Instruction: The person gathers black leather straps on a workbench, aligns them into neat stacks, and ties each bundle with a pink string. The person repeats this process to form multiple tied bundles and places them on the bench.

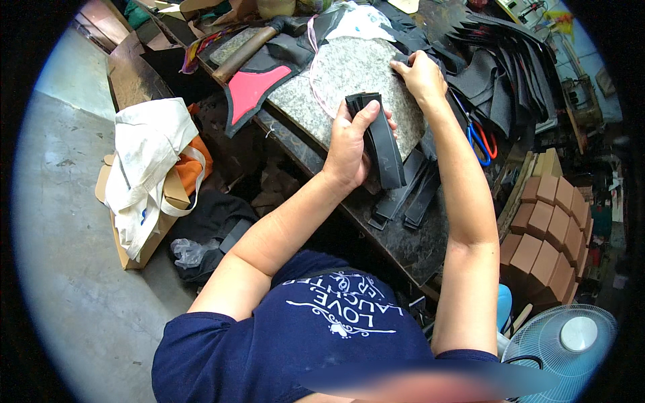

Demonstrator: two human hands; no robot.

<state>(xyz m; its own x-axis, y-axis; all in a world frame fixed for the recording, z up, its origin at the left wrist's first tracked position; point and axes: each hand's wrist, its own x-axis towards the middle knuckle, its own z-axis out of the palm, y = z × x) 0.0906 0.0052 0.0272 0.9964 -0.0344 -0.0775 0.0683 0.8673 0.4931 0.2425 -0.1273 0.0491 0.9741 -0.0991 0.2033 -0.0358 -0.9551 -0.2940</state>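
Toward one o'clock, clasped in left hand: black strips. Farther out, at right hand: dark piece, cannot tell if pinched.

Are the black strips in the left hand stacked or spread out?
Stacked: the left hand clasps the black strips as one bundle, its thumb on the top piece.

Your stacked black strips tilt partly over the speckled slab; loose strips lie beside its near edge, your dark piece by its far right.
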